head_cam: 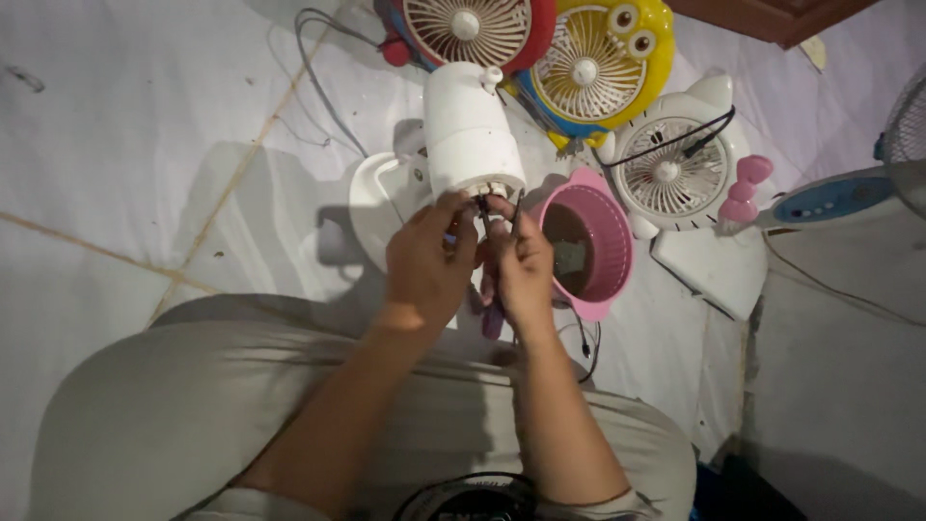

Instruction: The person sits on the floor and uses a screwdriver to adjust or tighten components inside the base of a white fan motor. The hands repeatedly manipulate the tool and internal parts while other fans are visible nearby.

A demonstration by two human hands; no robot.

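Note:
A white fan motor housing (pixel 470 125) stands over a white fan base (pixel 374 198) on the floor in front of me. My left hand (pixel 427 268) is closed on small wires and parts at the housing's open lower end. My right hand (pixel 522 268) pinches a thin dark tool (pixel 515 214) that points up at the same opening. Both hands touch each other just below the housing. What lies inside the opening is hidden by my fingers.
A pink bowl (pixel 608 241) with dark contents sits right of my hands. Behind are a red fan (pixel 470 29), a yellow cartoon fan (pixel 596 63) and a white cat-shaped fan (pixel 680 164) with a black cable. A blue-white fan base (pixel 830 198) lies at the right.

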